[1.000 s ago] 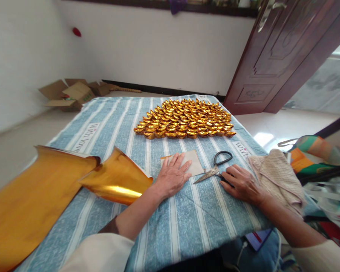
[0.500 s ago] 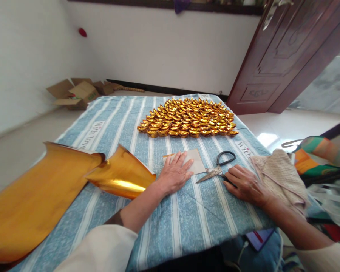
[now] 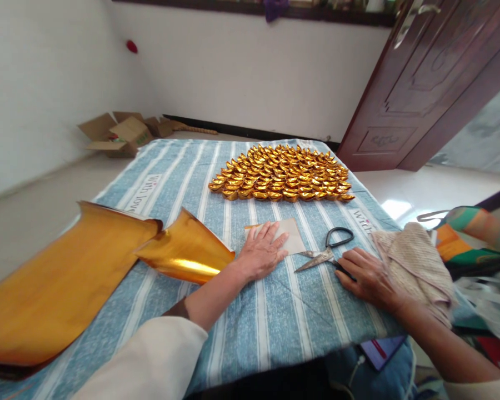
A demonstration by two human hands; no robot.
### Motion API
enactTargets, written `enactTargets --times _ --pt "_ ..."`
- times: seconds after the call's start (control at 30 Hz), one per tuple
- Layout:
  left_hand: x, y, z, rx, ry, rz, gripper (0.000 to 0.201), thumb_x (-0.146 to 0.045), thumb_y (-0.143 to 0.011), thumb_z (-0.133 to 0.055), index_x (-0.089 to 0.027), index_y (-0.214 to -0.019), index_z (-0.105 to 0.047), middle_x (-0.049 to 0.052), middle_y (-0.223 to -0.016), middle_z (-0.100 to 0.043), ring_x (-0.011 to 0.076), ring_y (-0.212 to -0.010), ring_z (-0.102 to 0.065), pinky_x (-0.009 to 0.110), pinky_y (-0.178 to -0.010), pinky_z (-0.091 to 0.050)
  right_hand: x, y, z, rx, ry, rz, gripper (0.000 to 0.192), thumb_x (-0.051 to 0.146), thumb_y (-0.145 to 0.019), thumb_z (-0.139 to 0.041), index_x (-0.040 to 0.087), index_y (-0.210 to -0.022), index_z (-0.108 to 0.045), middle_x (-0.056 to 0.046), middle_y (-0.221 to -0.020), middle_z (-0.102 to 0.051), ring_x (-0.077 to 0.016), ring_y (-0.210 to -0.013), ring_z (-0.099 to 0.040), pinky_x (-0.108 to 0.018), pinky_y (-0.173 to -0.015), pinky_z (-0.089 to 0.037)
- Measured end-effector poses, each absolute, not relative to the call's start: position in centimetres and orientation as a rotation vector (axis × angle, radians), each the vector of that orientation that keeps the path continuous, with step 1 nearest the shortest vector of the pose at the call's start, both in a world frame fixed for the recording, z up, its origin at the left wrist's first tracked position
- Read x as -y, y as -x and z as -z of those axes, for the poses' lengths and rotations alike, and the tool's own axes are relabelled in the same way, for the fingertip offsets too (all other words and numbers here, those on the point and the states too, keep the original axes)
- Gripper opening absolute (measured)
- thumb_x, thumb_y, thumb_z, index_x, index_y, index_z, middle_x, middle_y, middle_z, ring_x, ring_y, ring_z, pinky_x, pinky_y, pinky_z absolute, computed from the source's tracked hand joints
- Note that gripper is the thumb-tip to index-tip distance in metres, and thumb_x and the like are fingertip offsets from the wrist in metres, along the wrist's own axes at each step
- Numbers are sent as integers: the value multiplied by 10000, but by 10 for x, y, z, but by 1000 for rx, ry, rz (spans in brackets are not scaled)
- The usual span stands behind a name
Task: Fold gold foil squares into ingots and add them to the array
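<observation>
I see my left hand (image 3: 261, 251) pressed flat and open on the paper (image 3: 292, 240), my right hand (image 3: 369, 276) resting loosely on the scissors (image 3: 325, 254).

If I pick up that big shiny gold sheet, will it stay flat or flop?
The gold sheet would probably flop: it looks thin, and its end near the left hand already curls up. It is likely light for its size. Its glossy face may feel slippery.
</observation>
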State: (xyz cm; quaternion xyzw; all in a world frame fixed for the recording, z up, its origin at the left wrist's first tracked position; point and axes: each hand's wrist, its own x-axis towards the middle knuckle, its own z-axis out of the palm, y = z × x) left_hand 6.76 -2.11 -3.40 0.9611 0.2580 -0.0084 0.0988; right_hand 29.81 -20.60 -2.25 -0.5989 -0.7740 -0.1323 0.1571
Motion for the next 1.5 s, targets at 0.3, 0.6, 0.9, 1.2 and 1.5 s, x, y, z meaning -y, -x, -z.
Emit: enactTargets --times 0.3,0.6,0.9,1.2,1.5 --pt "21 -69 29 -765 -2802 69 517 -498 -964 -275 -303 -1441 -311 61 -1569 -130 289 -1429 -84 549 -1107 -78 192 -290 24 2194 1698 382 203 242 -885 -521 173 -730 -634 -56 -736 -556 -179 -731 -495 -310 -701 -416" --pt "23 -69 25 -768 -2790 109 533 -510 -957 -262 -298 -1443 -309 46 -1569 -131 278 -1432 -68 525 -1112 -68 197 -287 22 2227 1688 353 225 243 -886 -513 184 -686 -597 -38 -692 -522 -173 -701 -470 -312 -686 -401" --pt "13 -73 4 -693 -2838 208 473 -446 -953 -325 -298 -1397 -398 71 -1534 -260 304 -1387 -235 519 -1064 -198 199 -288 26 2218 1691 370 215 244 -892 -512 181 -704 -595 -41 -709 -531 -172 -713 -471 -313 -700 -404" --pt "8 -63 15 -644 -2843 134 487 -460 -975 -281 -310 -1436 -319 67 -1567 -139 268 -1432 -83 541 -1109 -79 199 -288 27 2196 1653 378 173 234 -879 -533 177 -748 -631 -50 -740 -550 -180 -723 -489 -320 -687 -409" --pt "5 -66 17 -638 -2839 156 486 -463 -978 -267 -316 -1440 -309 59 -1570 -115 267 -1434 -76 546 -1108 -75 197 -286 26 2162 1684 371 188 246 -878 -530 186 -731 -631 -46 -726 -552 -178 -727 -501 -314 -687 -410"
